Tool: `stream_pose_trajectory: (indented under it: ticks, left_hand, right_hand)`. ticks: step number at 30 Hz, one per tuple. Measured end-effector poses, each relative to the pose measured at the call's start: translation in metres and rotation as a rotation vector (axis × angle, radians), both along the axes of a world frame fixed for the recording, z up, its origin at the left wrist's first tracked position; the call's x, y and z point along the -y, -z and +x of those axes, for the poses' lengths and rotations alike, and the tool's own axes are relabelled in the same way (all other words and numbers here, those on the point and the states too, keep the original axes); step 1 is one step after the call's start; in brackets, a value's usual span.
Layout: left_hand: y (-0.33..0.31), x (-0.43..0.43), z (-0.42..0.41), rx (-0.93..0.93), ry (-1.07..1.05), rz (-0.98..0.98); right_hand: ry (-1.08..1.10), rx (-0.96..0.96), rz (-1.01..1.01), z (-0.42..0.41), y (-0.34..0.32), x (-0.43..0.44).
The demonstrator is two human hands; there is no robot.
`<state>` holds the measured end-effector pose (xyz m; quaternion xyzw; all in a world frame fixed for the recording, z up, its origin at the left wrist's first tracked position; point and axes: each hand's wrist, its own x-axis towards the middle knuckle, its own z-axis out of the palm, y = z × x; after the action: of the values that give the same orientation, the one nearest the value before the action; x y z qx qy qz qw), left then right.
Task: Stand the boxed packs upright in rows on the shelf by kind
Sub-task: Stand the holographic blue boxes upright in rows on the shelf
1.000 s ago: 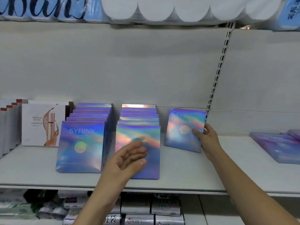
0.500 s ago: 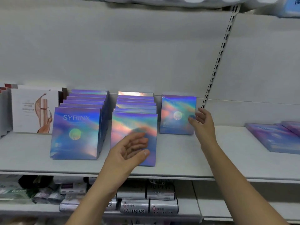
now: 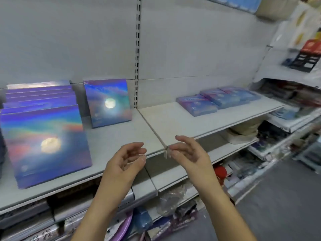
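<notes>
At the front lip of the shelf (image 3: 118, 136), over the seam (image 3: 152, 129) between boards: loose half-curled fingers (image 3: 137, 150) on the left hand (image 3: 126, 159), same on the right hand (image 3: 189, 152), palms facing each other, nothing gripped in either. Hovering just clear of the lip, touching no pack. Reads as between picks, going by two empty hands. Further out, left and back: lone boxed pack (image 3: 107, 102) upright, tilted back toward the back panel (image 3: 104, 40), probably seeding a new row there. Just beside that, full row of same-kind packs (image 3: 45, 145), face-out, one behind another, leaning back slightly, likely to avoid toppling forward. Out on the right board (image 3: 173, 122), well apart from the rows: flat-lying packs (image 3: 220, 100), edge to edge or overlapping, can't tell which. Likely the remaining stock to stand up. Probable next move: reach right, pinch one flat pack by the edges, stand in line with the lone one. Risk: glossy faces sliding. Below: lower-shelf goods (image 3: 173, 206), too blurred to read.
</notes>
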<state>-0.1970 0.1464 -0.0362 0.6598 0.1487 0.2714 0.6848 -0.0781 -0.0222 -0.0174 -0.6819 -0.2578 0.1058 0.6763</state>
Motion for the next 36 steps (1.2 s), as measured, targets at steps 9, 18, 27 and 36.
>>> stream_pose_trajectory:
  ticks: [9,18,27,36]
  left_hand:
    - [0.0,0.121,0.113,-0.044,0.056,0.036]
    - [-0.025,0.208,0.23,-0.09,0.017,0.155]
    - [-0.043,0.168,0.324,-0.087,-0.083,0.102]
    - [-0.06,0.129,0.421,-0.211,-0.072,0.107]
  right_hand:
    - [0.147,0.004,0.058,0.094,0.017,0.155]
    - [0.164,-0.055,0.098,0.218,0.019,0.261]
    - [0.068,-0.026,0.069,0.333,0.012,0.221]
    - [0.133,0.062,-0.04,0.455,-0.034,0.175]
